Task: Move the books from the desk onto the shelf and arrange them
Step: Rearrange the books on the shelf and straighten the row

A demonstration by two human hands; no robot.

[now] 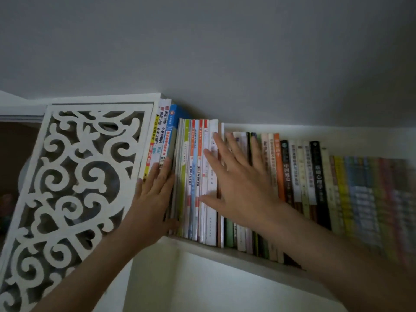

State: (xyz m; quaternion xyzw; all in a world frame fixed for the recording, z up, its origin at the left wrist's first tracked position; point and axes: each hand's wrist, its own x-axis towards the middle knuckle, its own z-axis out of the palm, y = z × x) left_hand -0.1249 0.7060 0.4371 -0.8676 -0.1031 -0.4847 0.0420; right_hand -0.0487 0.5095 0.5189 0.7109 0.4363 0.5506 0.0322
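Nearest, two bare forearms are reaching up from the lower edge toward a white shelf [227, 249] mounted on a grey wall [202, 52]. Both hands are lying flat and open against the row of books [299, 176], fingers straight, gripping nothing. The left hand [153, 192] is pressing on the spines at the left end of the row, just beside the carved white side panel [74, 176] with its scrollwork cut-outs; its thumb is curling under the lower edges of the thin books. The right hand [236, 176] is spreading its fingers across the pale spines in the middle, thumb pointing left over a cluster of thin booklets [193, 176] with orange, blue and green stripes.

Farther along, the shelf is holding the whole row upright, spines outward, packed side by side. A taller blue book [174, 122] and two white ones are standing at the far left, against the panel. To the right an orange spine [279, 167] and a black spine [319, 176] are showing among cream ones; the right end is blurring into yellow, blue and red.
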